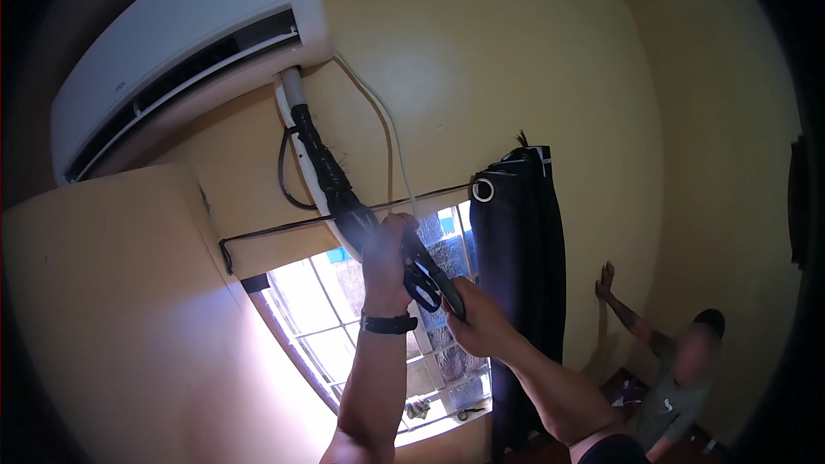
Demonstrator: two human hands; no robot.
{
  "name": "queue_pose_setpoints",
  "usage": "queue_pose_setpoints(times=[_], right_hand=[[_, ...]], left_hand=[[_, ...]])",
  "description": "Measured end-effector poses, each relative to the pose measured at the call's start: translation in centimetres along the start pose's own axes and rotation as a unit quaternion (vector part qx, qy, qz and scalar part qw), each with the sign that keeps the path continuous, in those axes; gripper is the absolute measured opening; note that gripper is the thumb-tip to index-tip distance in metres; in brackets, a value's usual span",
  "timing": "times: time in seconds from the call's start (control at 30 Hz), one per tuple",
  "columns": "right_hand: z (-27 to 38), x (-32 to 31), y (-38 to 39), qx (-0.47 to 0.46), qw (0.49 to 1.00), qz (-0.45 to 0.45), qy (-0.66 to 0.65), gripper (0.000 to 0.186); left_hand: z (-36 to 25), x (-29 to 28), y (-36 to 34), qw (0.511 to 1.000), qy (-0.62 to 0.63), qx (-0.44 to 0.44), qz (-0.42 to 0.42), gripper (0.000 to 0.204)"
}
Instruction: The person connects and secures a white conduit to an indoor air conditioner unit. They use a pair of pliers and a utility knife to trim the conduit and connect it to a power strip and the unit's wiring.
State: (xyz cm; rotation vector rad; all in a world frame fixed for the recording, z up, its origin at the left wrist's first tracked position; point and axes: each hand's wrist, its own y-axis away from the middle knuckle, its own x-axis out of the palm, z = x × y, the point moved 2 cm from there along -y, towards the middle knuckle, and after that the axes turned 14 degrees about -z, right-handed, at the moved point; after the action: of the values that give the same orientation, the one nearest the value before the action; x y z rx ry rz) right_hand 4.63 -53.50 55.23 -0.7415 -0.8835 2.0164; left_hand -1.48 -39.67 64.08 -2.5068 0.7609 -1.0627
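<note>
A pipe bundle wrapped in black tape [325, 163] hangs from the white wall air conditioner [185, 51] and slants down to my hands. My left hand [387, 262], with a black watch on its wrist, is closed round the bundle's lower part. Lower and to the right, my right hand [477, 320] grips the handle of a dark hand tool [443, 279], apparently pliers or cutters. The tool slants up to my left hand, which hides its far end. A black loop shows between the hands; I cannot tell whether it belongs to the tool.
Behind my hands is a bright barred window [331, 288] with a thin curtain rod [275, 228] across its top. A dark curtain [520, 292] hangs at its right. A white cable [385, 112] runs down the wall. Another person [679, 378] stands at lower right, one hand against the wall.
</note>
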Motion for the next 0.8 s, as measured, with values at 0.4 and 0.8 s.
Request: queue_pose_setpoints(times=[0.4, 0.8], right_hand=[[-1.7, 0.6, -0.3, -0.027, 0.995, -0.050, 0.084, 0.027], [-4.4, -1.6, 0.5, 0.190, 0.843, 0.213, -0.457, 0.022]], left_hand=[[1.5, -0.8, -2.8, 0.997, -0.025, -0.076, -0.002, 0.030], [-1.2, -2.5, 1.1, 0.990, -0.021, -0.111, 0.087, 0.031]])
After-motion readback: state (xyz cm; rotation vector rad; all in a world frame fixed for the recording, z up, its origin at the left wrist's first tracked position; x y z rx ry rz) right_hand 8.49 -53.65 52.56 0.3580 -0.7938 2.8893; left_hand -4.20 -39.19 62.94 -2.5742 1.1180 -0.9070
